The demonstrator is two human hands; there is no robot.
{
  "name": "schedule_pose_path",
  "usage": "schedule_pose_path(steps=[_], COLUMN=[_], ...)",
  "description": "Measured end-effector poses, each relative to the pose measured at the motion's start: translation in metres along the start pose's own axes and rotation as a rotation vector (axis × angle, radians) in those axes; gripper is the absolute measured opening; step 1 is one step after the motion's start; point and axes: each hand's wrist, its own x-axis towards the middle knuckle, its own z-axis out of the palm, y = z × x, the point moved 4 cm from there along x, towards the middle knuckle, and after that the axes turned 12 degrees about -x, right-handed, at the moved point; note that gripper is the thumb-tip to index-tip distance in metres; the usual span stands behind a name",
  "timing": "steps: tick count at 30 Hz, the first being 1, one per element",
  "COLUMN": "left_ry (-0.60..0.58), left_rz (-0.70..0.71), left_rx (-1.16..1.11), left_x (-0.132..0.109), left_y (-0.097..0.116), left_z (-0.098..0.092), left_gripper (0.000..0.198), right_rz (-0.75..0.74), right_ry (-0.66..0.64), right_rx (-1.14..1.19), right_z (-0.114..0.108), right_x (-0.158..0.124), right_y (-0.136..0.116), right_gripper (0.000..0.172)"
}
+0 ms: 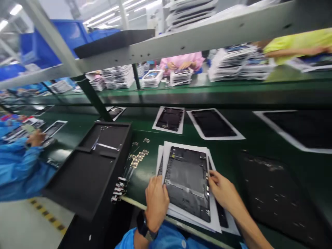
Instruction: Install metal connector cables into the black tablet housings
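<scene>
A black tablet back cover (187,180), its inner side up, lies on a white sheet on a small pile of similar covers and white sheets (214,223) in front of me. My left hand (157,200), with a watch at the wrist, is closed on its left edge, fingers curled. At the right edge, the thumb and fingers of my right hand (223,189) pinch the side of the cover; whether they also grip the sheet is hard to see. Small parts with flex cables (138,157) lie left of the pile, and several more (119,188) sit at the bench edge.
A black compartment tray (90,173) stands on the left, a dark mat (277,193) with small bits on the right. Behind lie more covers on sheets (169,119) on the green bench (140,136). A shelf beam (181,45) crosses above. A co-worker's blue sleeve (23,169) is at left.
</scene>
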Motion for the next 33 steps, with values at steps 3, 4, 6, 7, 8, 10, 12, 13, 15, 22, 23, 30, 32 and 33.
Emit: schedule_pose_path(steps=[3, 4, 6, 7, 8, 10, 12, 13, 15, 22, 23, 30, 32, 33], left_ry=[-0.026, -0.044, -0.077, -0.078, -0.037, 0.112, 0.185, 0.149, 0.042, -0.184, -0.199, -0.25, -0.205, -0.166], left_rz=[-0.009, 0.01, 0.058, 0.05, 0.04, 0.051, 0.024, 0.011, 0.054, 0.131, 0.138, 0.124, 0.133, 0.176], left_rx=[0.0, -0.031, -0.103, -0.121, -0.096, 0.052, 0.231, 0.302, 0.412, 0.415, 0.411, 0.393, 0.449, 0.478], left_x=[-0.011, -0.016, -0.023, -0.022, -0.017, 0.006, 0.042, 0.063, 0.103, 0.162, 0.163, 0.166, 0.162, 0.158], left_y=[0.004, 0.006, 0.011, 0.011, 0.01, 0.007, 0.0, -0.005, -0.014, -0.03, -0.03, -0.023, -0.011, -0.001], left_z=[-0.026, -0.043, -0.09, -0.119, -0.151, -0.211, -0.25, -0.258, -0.255, -0.205, -0.203, -0.21, -0.22, -0.226], left_gripper=[0.039, 0.038, 0.03, 0.024, 0.018, 0.018, 0.017, 0.016, 0.02, 0.025, 0.026, 0.019, 0.012, 0.007], right_rz=[0.015, 0.015, 0.014, 0.017, 0.024, 0.035, 0.004, -0.028, -0.102, -0.261, -0.273, -0.38, -0.406, -0.415], right_ry=[-0.006, -0.001, 0.019, 0.038, 0.057, 0.071, 0.03, -0.004, -0.053, 0.07, 0.082, 0.027, -0.002, -0.015], right_rx=[-0.025, -0.031, -0.043, -0.048, -0.053, -0.057, -0.047, -0.042, -0.043, -0.073, -0.078, -0.072, -0.04, -0.022], right_z=[0.005, 0.005, -0.001, -0.006, -0.01, -0.018, -0.019, -0.017, -0.01, 0.008, 0.01, 0.012, 0.011, 0.011], right_x=[0.001, 0.0, -0.006, -0.01, -0.014, -0.024, -0.034, -0.039, -0.049, -0.074, -0.076, -0.081, -0.081, -0.081], right_y=[0.005, 0.006, 0.006, 0.005, 0.004, 0.001, -0.004, -0.006, -0.011, -0.021, -0.023, -0.032, -0.034, -0.034], right_gripper=[0.037, 0.04, 0.044, 0.044, 0.042, 0.034, 0.029, 0.028, 0.029, 0.026, 0.024, 0.017, 0.017, 0.015])
